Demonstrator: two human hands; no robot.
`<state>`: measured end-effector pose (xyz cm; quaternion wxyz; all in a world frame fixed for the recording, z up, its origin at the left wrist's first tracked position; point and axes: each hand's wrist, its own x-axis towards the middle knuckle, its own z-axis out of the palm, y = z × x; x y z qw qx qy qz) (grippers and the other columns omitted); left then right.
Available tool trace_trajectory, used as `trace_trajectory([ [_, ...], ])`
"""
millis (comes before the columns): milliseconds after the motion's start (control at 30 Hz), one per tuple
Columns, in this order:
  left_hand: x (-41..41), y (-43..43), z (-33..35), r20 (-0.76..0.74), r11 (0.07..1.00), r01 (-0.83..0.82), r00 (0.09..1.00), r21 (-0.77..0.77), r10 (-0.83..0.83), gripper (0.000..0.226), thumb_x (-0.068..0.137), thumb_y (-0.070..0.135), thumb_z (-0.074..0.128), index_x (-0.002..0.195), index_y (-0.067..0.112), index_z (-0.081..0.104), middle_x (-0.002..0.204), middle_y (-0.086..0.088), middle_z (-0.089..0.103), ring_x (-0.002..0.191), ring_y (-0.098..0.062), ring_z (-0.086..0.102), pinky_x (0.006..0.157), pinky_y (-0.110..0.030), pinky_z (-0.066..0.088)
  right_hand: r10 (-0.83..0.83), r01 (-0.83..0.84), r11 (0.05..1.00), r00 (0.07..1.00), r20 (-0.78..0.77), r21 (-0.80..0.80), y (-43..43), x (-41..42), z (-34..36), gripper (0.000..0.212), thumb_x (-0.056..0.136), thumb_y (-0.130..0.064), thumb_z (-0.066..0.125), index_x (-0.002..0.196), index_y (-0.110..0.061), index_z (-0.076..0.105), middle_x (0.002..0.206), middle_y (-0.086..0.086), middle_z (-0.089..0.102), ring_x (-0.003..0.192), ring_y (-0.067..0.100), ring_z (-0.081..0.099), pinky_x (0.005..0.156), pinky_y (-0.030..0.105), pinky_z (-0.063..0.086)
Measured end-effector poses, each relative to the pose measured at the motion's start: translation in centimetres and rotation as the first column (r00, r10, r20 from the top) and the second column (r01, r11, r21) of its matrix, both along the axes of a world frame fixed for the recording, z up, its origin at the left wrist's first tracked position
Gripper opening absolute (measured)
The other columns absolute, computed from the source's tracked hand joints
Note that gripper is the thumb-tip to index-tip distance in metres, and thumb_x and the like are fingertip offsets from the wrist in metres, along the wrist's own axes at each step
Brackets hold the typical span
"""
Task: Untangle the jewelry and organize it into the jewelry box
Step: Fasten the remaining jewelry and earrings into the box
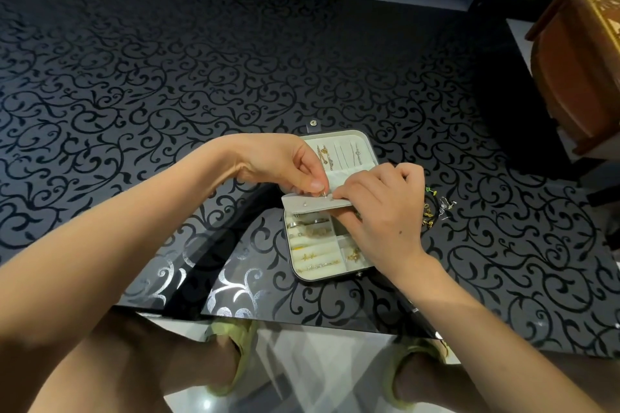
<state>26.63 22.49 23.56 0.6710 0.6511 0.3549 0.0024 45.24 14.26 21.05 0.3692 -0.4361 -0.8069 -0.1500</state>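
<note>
An open jewelry box (299, 273) with a cream lining lies on the black patterned table. Its lid holds chains (326, 155), and its lower tray holds rings and gold pieces (315, 256). A grey earring flap (302, 205) lies across the middle of the box. My left hand (288, 168) pinches a thin silver earring post (324, 195) at the flap's top edge. My right hand (385, 211) grips the flap's right end, fingers curled over it. Loose earrings (436, 209) lie on the table just right of the box.
The glass table (167, 94) has a black floral pattern; its near edge runs above my knees and yellow-green shoes. A brown wooden box (577, 77) stands at the far right on a white shelf.
</note>
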Motion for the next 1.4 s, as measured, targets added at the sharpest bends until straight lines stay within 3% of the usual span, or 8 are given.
trace_trajectory([
  [267,0.4,0.4,0.7,-0.06,0.998,0.042,0.997,0.051,-0.039,0.008,0.08,0.012,0.066,0.077,0.017,0.072,0.07,0.007,0.065,0.068,-0.005,0.055,0.069,-0.019,0.045,-0.012,0.013,1.0,1.0,0.027,-0.003,0.2,0.0,-0.1,0.011,0.069,-0.005,0.07,0.066,-0.015,0.068,0.064,-0.006,0.062,0.059,0.022,0.053,0.068,0.032,0.025],
  [400,0.8,0.7,1.5,-0.122,0.982,0.113,0.988,0.152,-0.095,0.004,0.083,0.01,0.066,0.084,0.011,0.07,0.076,0.007,0.068,0.077,-0.011,0.058,0.087,-0.035,0.047,-0.008,0.007,1.0,1.0,0.021,0.013,0.2,0.0,0.0,0.012,0.074,-0.007,0.065,0.066,-0.015,0.068,0.064,-0.005,0.062,0.058,0.022,0.052,0.068,0.032,0.024],
  [567,1.5,1.1,2.5,-0.243,0.941,0.218,0.958,0.259,-0.155,0.004,0.083,0.014,0.069,0.086,0.016,0.071,0.075,0.016,0.07,0.075,0.003,0.062,0.08,-0.015,0.048,-0.012,0.012,0.999,1.0,0.015,0.035,0.2,0.0,0.0,0.022,0.085,-0.012,0.057,0.066,-0.015,0.068,0.065,-0.006,0.062,0.058,0.021,0.052,0.068,0.032,0.024],
  [633,1.6,1.1,2.6,-0.25,0.937,0.223,0.956,0.268,-0.156,0.005,0.082,0.017,0.07,0.083,0.021,0.072,0.077,0.013,0.07,0.078,-0.002,0.062,0.085,-0.023,0.048,-0.01,0.009,0.999,1.0,0.008,0.039,0.2,0.0,0.0,0.025,0.088,-0.015,0.055,0.067,-0.016,0.068,0.065,-0.006,0.062,0.058,0.021,0.052,0.068,0.032,0.024],
  [800,1.1,0.8,1.9,-0.17,0.966,0.127,0.981,0.224,-0.089,0.008,0.083,0.007,0.068,0.085,0.015,0.071,0.084,-0.005,0.068,0.081,-0.018,0.059,0.092,-0.04,0.048,0.001,-0.001,1.0,1.0,-0.007,0.031,0.3,0.0,-0.1,0.024,0.087,-0.015,0.055,0.068,-0.016,0.069,0.066,-0.006,0.063,0.057,0.022,0.053,0.069,0.032,0.023],
  [1000,0.6,0.6,1.3,-0.122,0.986,0.078,0.991,0.146,-0.06,0.011,0.081,0.006,0.069,0.08,0.016,0.072,0.078,-0.002,0.065,0.075,-0.013,0.056,0.085,-0.034,0.046,-0.004,0.004,0.999,1.0,-0.005,0.044,0.3,0.0,-0.2,0.024,0.085,-0.014,0.055,0.066,-0.016,0.069,0.064,-0.006,0.062,0.057,0.022,0.053,0.067,0.034,0.026],
  [1233,0.8,0.7,1.7,-0.141,0.984,0.107,0.986,0.144,-0.087,0.012,0.08,0.006,0.069,0.079,0.018,0.072,0.081,-0.006,0.066,0.079,-0.018,0.058,0.092,-0.041,0.046,-0.007,0.007,0.999,1.0,-0.011,0.041,0.3,0.0,-0.2,0.034,0.093,-0.019,0.047,0.066,-0.016,0.068,0.064,-0.006,0.062,0.057,0.022,0.052,0.067,0.034,0.026],
  [1400,1.2,1.0,2.0,-0.196,0.968,0.163,0.973,0.189,-0.126,0.01,0.079,0.009,0.071,0.08,0.02,0.071,0.082,-0.004,0.067,0.08,-0.021,0.058,0.093,-0.044,0.047,-0.012,0.012,0.999,1.0,-0.008,0.037,0.3,0.0,-0.2,0.025,0.085,-0.011,0.053,0.065,-0.016,0.067,0.064,-0.006,0.062,0.056,0.022,0.052,0.066,0.034,0.026],
])
